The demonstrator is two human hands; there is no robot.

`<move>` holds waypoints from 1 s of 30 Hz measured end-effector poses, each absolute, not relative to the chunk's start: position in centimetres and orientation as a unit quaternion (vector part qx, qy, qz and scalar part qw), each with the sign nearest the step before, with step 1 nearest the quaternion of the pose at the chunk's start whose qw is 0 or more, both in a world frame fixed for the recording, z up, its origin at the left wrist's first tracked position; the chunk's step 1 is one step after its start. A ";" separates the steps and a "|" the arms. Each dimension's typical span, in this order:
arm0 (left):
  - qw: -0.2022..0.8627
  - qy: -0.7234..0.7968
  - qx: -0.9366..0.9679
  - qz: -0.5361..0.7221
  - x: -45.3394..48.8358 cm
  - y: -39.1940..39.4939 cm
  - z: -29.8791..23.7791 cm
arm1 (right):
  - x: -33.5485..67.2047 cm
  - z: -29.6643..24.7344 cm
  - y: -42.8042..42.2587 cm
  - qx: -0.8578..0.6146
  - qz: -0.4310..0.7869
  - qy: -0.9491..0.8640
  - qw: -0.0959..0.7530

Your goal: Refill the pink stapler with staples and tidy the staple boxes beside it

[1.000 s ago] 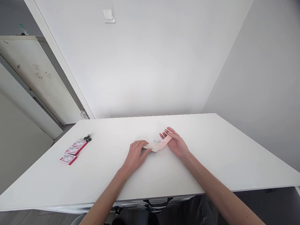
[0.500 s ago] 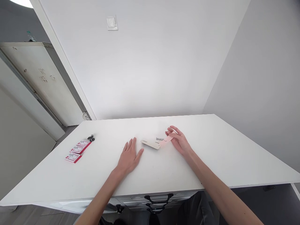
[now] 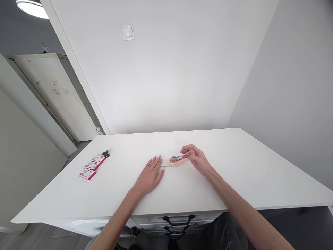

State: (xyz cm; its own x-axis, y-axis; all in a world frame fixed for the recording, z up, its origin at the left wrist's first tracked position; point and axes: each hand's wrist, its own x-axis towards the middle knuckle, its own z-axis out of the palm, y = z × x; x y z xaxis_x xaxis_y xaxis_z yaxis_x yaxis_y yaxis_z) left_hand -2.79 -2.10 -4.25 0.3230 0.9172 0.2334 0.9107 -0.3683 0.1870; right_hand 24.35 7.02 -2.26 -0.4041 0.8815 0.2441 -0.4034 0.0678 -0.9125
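A stapler (image 3: 186,159) with a pink upper part and a cream base lies folded wide open on the white tabletop, its hinge toward the middle. My right hand (image 3: 196,159) is closed around the pink part, thumb on the near side and fingers behind. A coppery inner channel and a silver metal strip (image 3: 177,157) show between the hinge and the fingers. My left hand (image 3: 149,174) lies flat, palm down, its fingertips over the left end of the cream base, which they partly hide. Its thumb is spread on the tabletop.
Three small pink-and-white boxes (image 3: 91,166) lie in a slanted row at the left of the tabletop (image 3: 125,146). Beside them is a small black object (image 3: 105,153). A wall rises behind the table, and drawers with black handles (image 3: 178,220) are below its front edge.
My left hand has moved right onto the cream base. The stapler's pink part has tilted in my right hand, so its inner channel now shows. The whole view has shifted slightly.
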 end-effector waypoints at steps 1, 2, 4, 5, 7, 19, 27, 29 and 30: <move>0.014 0.564 0.812 0.147 -2.8 -2.1 -4.3 | 24.3 -2.5 7.2 -0.227 0.649 -0.523 0.503; 0.016 0.566 0.812 0.145 -2.8 -2.0 -4.3 | 24.3 -2.7 7.4 -0.231 0.654 -0.508 0.511; 0.018 0.564 0.812 0.147 -2.8 -2.0 -4.2 | 24.3 -3.1 7.9 -0.246 0.660 -0.474 0.529; 0.018 0.562 0.813 0.151 -2.8 -2.0 -4.2 | 24.3 -3.2 8.1 -0.254 0.663 -0.457 0.536; 0.019 0.560 0.812 0.163 -2.7 -2.1 -4.1 | 24.3 -3.5 8.4 -0.273 0.668 -0.428 0.544; -0.158 0.742 0.618 0.205 -13.6 -5.8 -2.0 | 24.7 -4.8 8.7 -0.397 0.577 -0.454 0.551; -0.158 0.877 0.432 0.138 -22.1 -8.5 0.2 | 24.5 -4.9 8.3 -0.454 0.516 -0.483 0.543; -0.139 0.882 0.430 0.134 -22.9 -8.2 0.5 | 24.5 -4.7 8.1 -0.463 0.501 -0.489 0.544; -0.133 0.883 0.429 0.134 -23.3 -8.0 0.7 | 24.5 -4.7 8.0 -0.468 0.493 -0.491 0.544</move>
